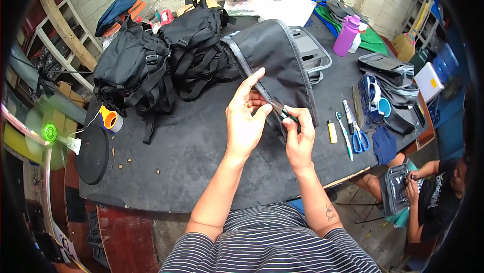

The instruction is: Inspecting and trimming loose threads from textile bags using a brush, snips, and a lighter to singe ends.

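Dark worktop (pixel 191 142): my left hand (pixel 244 121) pinches the grey bag panel (pixel 275 56); my right hand (pixel 298 137), closed around green-handled snips (pixel 286 115), might nick the seam.

Left hand (pixel 245 121) raised over a black table (pixel 191 147), fingers extended, pinching the piped edge of a grey-black bag panel (pixel 275 53). Right hand (pixel 298 134) just beside it, closed around a small green-handled tool (pixel 288 116) set against the same edge. Behind the panel, two black backpacks (pixel 161 56) heaped together. To the right, a yellow lighter (pixel 332 131), blue-handled scissors (pixel 357 131) and a purple bottle (pixel 348 35). At lower right, another person (pixel 433 192) seated, handling a grey pouch (pixel 396 187).
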`<action>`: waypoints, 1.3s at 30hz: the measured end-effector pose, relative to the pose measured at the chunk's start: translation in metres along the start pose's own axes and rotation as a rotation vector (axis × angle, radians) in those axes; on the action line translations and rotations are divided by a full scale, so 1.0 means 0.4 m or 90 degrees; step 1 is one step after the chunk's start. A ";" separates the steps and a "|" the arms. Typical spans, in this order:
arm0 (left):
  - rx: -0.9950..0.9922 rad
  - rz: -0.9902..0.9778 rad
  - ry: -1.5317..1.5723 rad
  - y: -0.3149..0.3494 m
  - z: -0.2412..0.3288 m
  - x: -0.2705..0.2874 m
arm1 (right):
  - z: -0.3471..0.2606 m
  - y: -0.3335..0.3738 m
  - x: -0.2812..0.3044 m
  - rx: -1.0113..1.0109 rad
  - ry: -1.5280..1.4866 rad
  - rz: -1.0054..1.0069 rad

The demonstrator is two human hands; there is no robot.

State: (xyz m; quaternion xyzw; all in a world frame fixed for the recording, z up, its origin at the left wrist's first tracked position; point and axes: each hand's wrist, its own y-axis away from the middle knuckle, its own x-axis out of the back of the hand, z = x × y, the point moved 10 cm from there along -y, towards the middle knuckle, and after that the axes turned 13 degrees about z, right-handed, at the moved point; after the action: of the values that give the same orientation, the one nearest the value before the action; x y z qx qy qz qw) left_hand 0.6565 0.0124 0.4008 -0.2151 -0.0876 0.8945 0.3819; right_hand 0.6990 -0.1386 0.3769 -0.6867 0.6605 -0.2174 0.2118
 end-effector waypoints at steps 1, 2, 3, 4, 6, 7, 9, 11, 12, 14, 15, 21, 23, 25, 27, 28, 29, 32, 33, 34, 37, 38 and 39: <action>0.001 0.001 0.001 0.001 0.001 -0.001 | 0.002 0.001 0.000 0.004 0.002 -0.001; 0.001 0.000 -0.003 0.003 0.004 -0.004 | 0.005 0.001 0.003 0.003 0.002 0.000; 0.001 -0.002 -0.007 0.004 0.006 -0.008 | 0.010 0.002 0.006 -0.002 0.001 0.001; 0.001 -0.003 -0.007 0.006 0.007 -0.010 | 0.015 0.003 0.008 -0.008 0.001 0.003; -0.005 -0.009 -0.026 0.008 0.008 -0.016 | 0.032 0.000 0.022 -0.025 -0.066 0.054; -0.002 -0.014 -0.024 0.010 0.006 -0.017 | 0.058 0.007 0.046 -0.106 -0.076 0.090; -0.038 -0.006 -0.062 0.016 0.016 -0.008 | 0.086 0.020 0.092 -0.173 -0.276 0.150; -0.036 -0.002 -0.072 0.017 0.020 -0.005 | 0.096 0.028 0.196 -0.043 -0.190 0.292; -0.039 -0.001 -0.072 0.016 0.019 -0.003 | 0.121 0.040 0.244 0.005 -0.113 0.301; -0.041 -0.036 -0.099 0.015 0.016 -0.011 | 0.203 0.065 0.335 0.001 0.068 0.316; -0.041 -0.035 -0.097 0.018 0.014 -0.013 | 0.239 0.082 0.359 -0.029 0.138 0.338; -0.039 -0.023 -0.096 0.027 0.014 -0.019 | 0.333 0.123 0.346 -0.095 0.416 0.120; -0.045 -0.002 -0.089 0.022 0.016 -0.021 | 0.329 0.119 0.371 -0.133 0.231 0.238; -0.056 -0.015 -0.095 0.027 0.020 -0.027 | 0.226 0.073 0.341 -0.051 0.058 0.297; -0.056 -0.031 -0.113 0.029 0.018 -0.027 | 0.101 0.026 0.260 -0.050 -0.034 0.220; -0.053 -0.044 -0.124 0.030 0.013 -0.033 | 0.043 0.007 0.209 -0.064 -0.056 0.155; -0.063 -0.047 -0.130 0.032 0.016 -0.039 | 0.017 -0.001 0.166 -0.108 -0.078 0.122; -0.062 -0.061 -0.128 0.037 0.018 -0.063 | -0.008 -0.027 0.082 -0.143 -0.072 0.046; -0.062 -0.060 -0.129 0.038 0.020 -0.064 | -0.001 -0.033 0.070 -0.149 -0.072 0.043; -0.061 -0.069 -0.129 0.041 0.021 -0.068 | 0.008 -0.037 0.062 -0.156 -0.071 0.040; -0.058 -0.077 -0.125 0.044 0.019 -0.071 | 0.012 -0.048 0.046 -0.107 -0.023 0.030; -0.065 -0.086 -0.146 0.045 0.022 -0.076 | 0.007 -0.051 0.043 -0.081 0.003 0.028; -0.072 -0.095 -0.166 0.047 0.024 -0.081 | -0.005 -0.062 0.045 -0.079 0.064 0.022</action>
State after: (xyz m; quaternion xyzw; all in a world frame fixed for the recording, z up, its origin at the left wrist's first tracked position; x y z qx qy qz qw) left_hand 0.6600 -0.0237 0.4135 -0.1114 -0.2020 0.8778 0.4199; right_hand 0.7185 -0.1556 0.3932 -0.6751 0.6943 -0.2066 0.1394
